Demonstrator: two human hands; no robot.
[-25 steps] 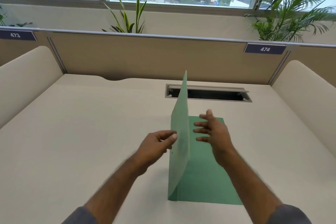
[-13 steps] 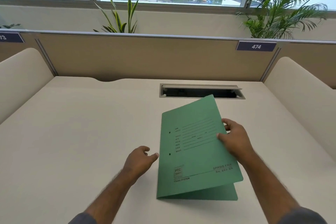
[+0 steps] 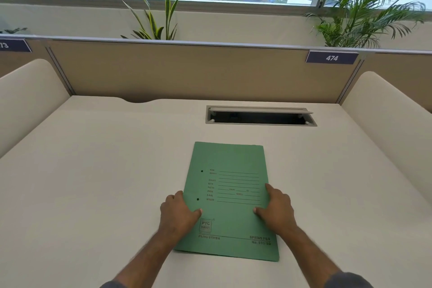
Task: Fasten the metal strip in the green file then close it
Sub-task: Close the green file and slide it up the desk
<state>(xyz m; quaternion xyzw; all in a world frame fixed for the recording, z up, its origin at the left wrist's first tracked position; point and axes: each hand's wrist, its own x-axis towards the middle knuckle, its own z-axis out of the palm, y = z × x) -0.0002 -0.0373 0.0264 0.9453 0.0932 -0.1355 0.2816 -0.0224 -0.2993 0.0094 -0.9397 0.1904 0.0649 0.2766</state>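
The green file [image 3: 230, 196] is lying closed and flat on the pale worktop [image 3: 93, 182], its printed front cover facing up and its spine edge, with two punched holes, toward the left. It is being held at both long edges. The left hand [image 3: 178, 214] is being rested on the spine edge beside the lower hole, thumb laid on the cover and the other fingers apparently curled at the edge, though this is hard to tell. The right hand [image 3: 275, 209] is being pressed on the opposite edge, thumb on the cover, fingers loosely bent. The metal strip is not being shown. Beyond the file's far edge, a cable slot [image 3: 260, 116] is lying open in the worktop
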